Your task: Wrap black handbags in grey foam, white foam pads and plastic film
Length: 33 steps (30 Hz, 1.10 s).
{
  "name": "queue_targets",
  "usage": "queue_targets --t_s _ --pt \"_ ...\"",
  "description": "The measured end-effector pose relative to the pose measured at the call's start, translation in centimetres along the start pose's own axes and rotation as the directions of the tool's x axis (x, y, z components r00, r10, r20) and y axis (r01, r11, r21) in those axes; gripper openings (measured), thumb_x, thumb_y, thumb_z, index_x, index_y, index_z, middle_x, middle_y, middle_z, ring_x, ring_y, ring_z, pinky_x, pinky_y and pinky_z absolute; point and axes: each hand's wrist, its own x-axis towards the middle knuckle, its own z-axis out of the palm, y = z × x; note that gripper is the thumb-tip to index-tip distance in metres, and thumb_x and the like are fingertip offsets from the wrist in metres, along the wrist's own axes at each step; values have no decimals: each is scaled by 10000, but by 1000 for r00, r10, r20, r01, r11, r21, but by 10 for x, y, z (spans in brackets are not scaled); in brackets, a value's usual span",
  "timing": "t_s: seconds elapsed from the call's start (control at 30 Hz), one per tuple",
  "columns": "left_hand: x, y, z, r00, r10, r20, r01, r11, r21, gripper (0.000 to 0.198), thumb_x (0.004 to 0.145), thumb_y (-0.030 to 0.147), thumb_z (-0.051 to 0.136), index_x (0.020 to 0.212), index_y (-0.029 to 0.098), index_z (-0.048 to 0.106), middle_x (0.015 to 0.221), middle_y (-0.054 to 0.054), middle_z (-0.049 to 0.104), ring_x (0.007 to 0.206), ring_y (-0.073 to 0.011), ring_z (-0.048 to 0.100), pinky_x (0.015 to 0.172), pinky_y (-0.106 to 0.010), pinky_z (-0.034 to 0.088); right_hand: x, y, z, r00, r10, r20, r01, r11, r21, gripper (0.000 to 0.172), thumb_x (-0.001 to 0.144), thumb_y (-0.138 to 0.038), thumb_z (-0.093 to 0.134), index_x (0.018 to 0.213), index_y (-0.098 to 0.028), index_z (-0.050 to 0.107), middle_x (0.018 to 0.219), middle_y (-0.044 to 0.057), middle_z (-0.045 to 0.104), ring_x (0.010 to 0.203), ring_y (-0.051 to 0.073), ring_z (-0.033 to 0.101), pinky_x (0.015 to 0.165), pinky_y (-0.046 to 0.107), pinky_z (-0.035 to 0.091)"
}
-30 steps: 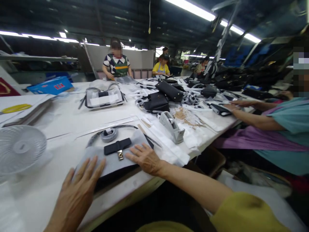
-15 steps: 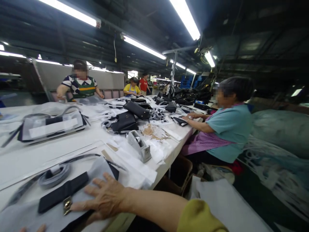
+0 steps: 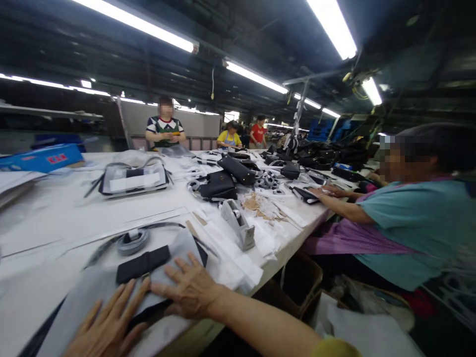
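A black bag (image 3: 138,311) lies flat near the table's front edge, covered by grey wrapping paper (image 3: 92,292). A black flap strap (image 3: 143,263) lies across the paper. My left hand (image 3: 107,325) rests flat on the paper at the lower left, fingers spread. My right hand (image 3: 188,287) presses flat on the bag's right end, fingers stretched out. A coiled grey strap (image 3: 132,241) lies just beyond the bag.
A tape dispenser (image 3: 238,224) stands right of the bag among white paper sheets (image 3: 234,260). Black bags (image 3: 219,184) and a wrapped bag (image 3: 134,178) lie farther back. A co-worker in teal (image 3: 405,223) sits at the right; other people stand at the far end. A blue box (image 3: 40,157) sits far left.
The view swung right and then partly back left. My left hand has come back into view on the paper. My right hand stays flat on the bag.
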Motion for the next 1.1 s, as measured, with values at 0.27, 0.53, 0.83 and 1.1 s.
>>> queue_targets --t_s 0.27,0.53,0.83,1.1 --pt "-4 26 -25 967 121 -226 -98 989 111 520 935 259 477 1453 292 469 1465 -131 508 1307 -344 526 1095 -602 371 -1 1 5 997 -2 76 -8 992 130 705 926 -613 514 1524 -293 319 1476 137 481 1347 367 420 1104 630 321" --pt "-17 53 -27 992 -54 -116 57 998 19 546 985 236 476 1512 311 355 1522 -90 442 1388 -303 439 1148 -558 325 -7 4 7 995 -34 92 21 989 144 641 891 -363 683 1468 -217 445 1490 141 490 1384 338 417 1171 598 245" --pt "-18 51 -19 983 -69 -173 67 998 -16 589 978 333 522 1520 383 296 1528 -49 443 1409 -283 410 1175 -537 282 -5 0 6 998 -54 16 52 993 107 578 883 -315 685 1416 -188 502 1438 135 549 1336 336 484 1145 581 308" --pt "-15 48 -29 993 -35 -114 26 997 -75 475 995 232 469 1461 324 452 1501 -94 473 1369 -328 458 1153 -574 283 -140 24 -65 865 463 -194 -430 883 187 301 971 -258 531 1251 -223 633 1246 78 687 1201 237 606 1124 469 382"
